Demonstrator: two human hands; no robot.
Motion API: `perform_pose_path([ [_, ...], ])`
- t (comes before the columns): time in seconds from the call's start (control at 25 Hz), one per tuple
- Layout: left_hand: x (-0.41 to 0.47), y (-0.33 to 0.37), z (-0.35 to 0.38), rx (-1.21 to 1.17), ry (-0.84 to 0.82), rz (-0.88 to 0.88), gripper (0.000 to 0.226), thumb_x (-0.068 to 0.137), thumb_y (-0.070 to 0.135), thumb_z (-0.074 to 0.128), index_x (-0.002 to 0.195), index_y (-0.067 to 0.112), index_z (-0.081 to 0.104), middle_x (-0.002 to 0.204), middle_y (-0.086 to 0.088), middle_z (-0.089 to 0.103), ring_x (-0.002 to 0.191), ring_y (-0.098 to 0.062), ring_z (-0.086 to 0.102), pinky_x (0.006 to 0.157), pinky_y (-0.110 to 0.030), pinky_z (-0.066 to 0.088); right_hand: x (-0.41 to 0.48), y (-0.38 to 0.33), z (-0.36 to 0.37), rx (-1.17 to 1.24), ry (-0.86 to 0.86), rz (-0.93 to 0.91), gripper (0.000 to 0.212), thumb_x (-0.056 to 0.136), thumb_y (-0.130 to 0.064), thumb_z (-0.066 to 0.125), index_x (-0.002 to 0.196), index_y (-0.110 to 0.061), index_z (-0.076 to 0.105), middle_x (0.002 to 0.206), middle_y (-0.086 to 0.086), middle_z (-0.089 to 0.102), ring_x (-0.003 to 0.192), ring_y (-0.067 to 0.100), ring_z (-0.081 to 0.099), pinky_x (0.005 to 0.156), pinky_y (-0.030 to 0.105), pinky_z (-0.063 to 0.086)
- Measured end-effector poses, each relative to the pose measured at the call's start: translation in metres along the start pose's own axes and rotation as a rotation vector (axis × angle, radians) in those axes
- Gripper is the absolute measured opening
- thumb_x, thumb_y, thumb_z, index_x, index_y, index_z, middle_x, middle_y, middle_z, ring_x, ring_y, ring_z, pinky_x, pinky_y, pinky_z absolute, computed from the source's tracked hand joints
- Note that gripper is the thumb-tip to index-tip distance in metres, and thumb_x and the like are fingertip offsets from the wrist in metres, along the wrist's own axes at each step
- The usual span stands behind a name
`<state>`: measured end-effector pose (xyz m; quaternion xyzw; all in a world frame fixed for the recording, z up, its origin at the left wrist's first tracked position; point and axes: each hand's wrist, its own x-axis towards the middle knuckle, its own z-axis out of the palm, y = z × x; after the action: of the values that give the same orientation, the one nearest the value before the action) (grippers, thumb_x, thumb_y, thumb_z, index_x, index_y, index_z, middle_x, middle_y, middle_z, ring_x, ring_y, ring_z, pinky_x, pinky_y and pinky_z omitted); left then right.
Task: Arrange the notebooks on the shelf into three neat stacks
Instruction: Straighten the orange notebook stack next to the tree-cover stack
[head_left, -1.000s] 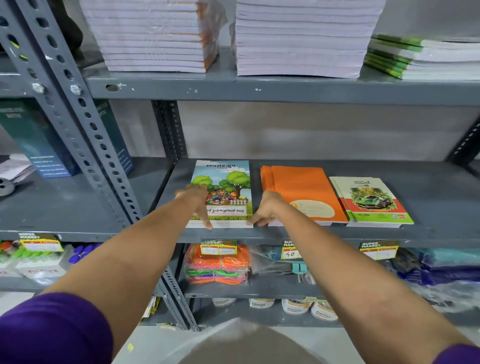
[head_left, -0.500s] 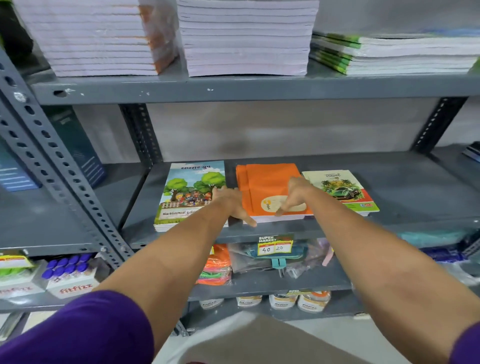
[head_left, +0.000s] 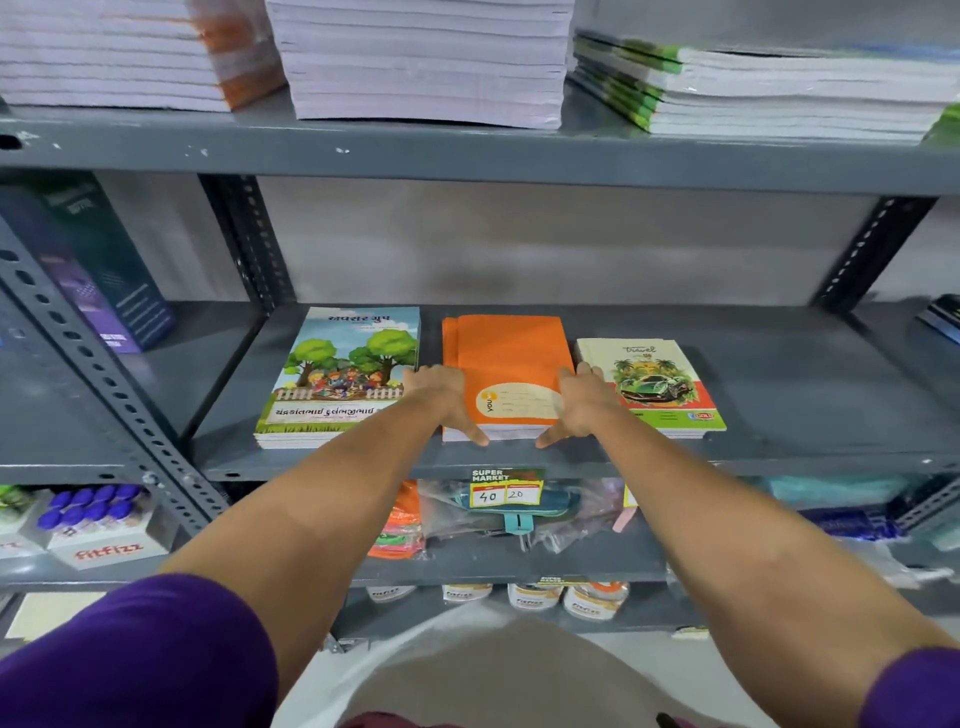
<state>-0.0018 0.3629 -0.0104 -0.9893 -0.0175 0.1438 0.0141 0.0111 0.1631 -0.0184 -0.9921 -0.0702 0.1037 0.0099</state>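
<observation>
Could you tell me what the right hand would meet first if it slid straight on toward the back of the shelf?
Probably nothing soon: the right hand lies between the orange stack and the travel notebooks, so it would likely run along that gap toward the back wall, though depth is unclear.

The person is wearing short purple sleeves (head_left: 130, 654), forearms showing bare, and a pale garment (head_left: 467, 670) below.

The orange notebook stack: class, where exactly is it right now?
In the head view the orange notebook stack lies mid-shelf, between the tree-cover stack on its left and the car-cover stack on its right, flanked by the left hand and right hand.
</observation>
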Motion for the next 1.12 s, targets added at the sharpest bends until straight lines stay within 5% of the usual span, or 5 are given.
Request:
perform_pose_path([
  [0.24,-0.005,-0.002,-0.002,-0.005,0.045,-0.002,0.092,0.039,0.071,0.08,0.105,0.012,0.057,0.096,-0.002,0.064,0.092,-0.025,0.063,0.075,-0.037,0.05,0.004,-0.003,0.008,0.154,0.006,-0.046,0.107,0.051,-0.051,0.09,0.136,-0.015,0.035,0.129,0.013,0.041,0.124,0.032,0.042,0.101,0.044,0.043],
  [0.52,-0.011,0.001,0.003,-0.021,0.092,-0.039,0.083,0.037,0.071,0.081,0.089,0.011,0.058,0.068,0.003,0.055,0.067,-0.02,0.057,0.059,-0.031,0.05,0.008,-0.001,0.011,0.26,-0.033,-0.064,0.105,0.053,-0.037,0.093,0.135,-0.019,0.03,0.126,0.014,0.051,0.114,0.034,0.053,0.092,0.042,0.046],
  [0.68,-0.009,-0.006,0.002,-0.084,0.015,-0.057,0.097,0.036,0.073,0.08,0.107,0.011,0.058,0.089,0.0,0.064,0.083,-0.022,0.063,0.072,-0.034,0.054,0.011,0.008,0.012,0.211,-0.037,-0.123,0.108,0.053,-0.041,0.091,0.139,-0.023,0.029,0.131,0.014,0.049,0.118,0.034,0.052,0.093,0.042,0.045],
  [0.8,-0.006,-0.008,0.003,-0.095,0.035,0.047,0.119,0.038,0.069,0.082,0.134,0.017,0.036,0.123,-0.005,0.056,0.111,-0.029,0.057,0.09,-0.044,0.05,0.01,0.017,0.016,0.232,-0.029,-0.142,0.115,0.055,-0.043,0.09,0.147,-0.031,0.022,0.149,0.015,0.028,0.132,0.036,0.04,0.104,0.046,0.039],
  [1.12,0.007,-0.01,0.018,-0.03,0.127,0.19,0.094,0.051,0.07,0.075,0.134,0.036,0.047,0.141,0.003,0.044,0.12,-0.024,0.051,0.087,-0.04,0.05,0.013,0.019,0.016,0.141,0.008,-0.229,0.105,0.063,-0.051,0.082,0.15,-0.033,0.026,0.161,0.009,0.016,0.142,0.034,0.03,0.113,0.046,0.031],
])
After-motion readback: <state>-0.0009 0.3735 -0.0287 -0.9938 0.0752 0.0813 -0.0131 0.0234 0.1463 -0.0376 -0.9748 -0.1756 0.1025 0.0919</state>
